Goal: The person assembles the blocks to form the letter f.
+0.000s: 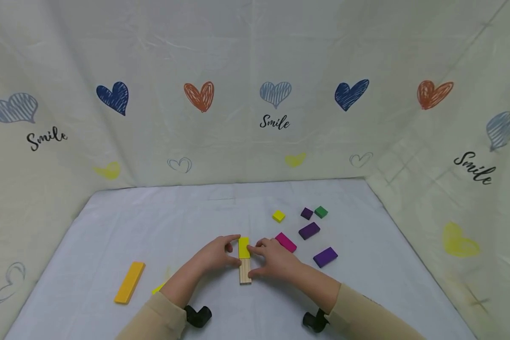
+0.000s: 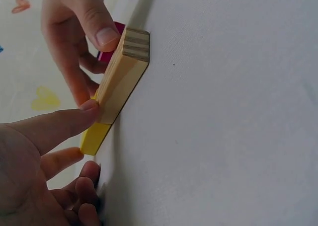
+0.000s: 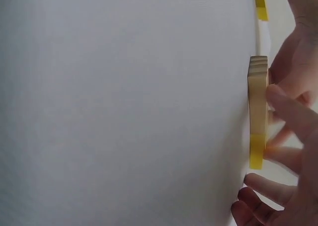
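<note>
A yellow block (image 1: 244, 247) and a plain wooden block (image 1: 245, 272) lie end to end on the white cloth, the yellow one farther away. On their left side is my left hand (image 1: 216, 252), its index fingertip at the yellow block's far corner and its thumb near the seam. My right hand (image 1: 276, 257) touches the opposite side, index finger on the yellow block, thumb on the wooden one. Both index fingers and thumbs reach out fairly straight. In the left wrist view, striped end grain shows on the wooden block (image 2: 120, 82); the right wrist view shows the two flush in a line.
Right of my hands are a magenta block (image 1: 286, 242), partly covered, purple blocks (image 1: 309, 231), a green block (image 1: 321, 212) and a small yellow block (image 1: 278, 216). A long orange-yellow block (image 1: 129, 282) lies left. My left forearm partly hides another yellow piece (image 1: 158, 288).
</note>
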